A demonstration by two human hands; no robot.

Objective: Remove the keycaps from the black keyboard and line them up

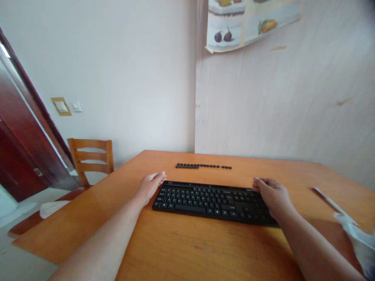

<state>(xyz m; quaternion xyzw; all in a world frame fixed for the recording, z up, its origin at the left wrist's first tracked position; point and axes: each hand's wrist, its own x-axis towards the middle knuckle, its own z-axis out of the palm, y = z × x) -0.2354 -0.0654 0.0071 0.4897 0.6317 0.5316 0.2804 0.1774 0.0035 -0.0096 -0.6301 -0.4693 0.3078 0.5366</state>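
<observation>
A black keyboard [190, 209] lies flat on the wooden table, its far row showing dark gaps without keycaps. My left hand [150, 187] is at its far left corner, fingers curled and closed against the edge. Over the right end of the keyboard is my right hand [272, 193], its thumb and fingers pinched together. A tiny thin tip sticks out from that pinch, too small to name. Beyond the keyboard, loose black keycaps [187, 166] are lined up in rows, doubled on the left and single toward the right.
The wooden table [181, 242] reaches back to the wall. At its right side lie a thin pale stick-like thing [331, 201] and a crumpled clear plastic bag [356, 234]. A wooden chair [92, 156] stands at the left. A fruit poster [225, 35] hangs above.
</observation>
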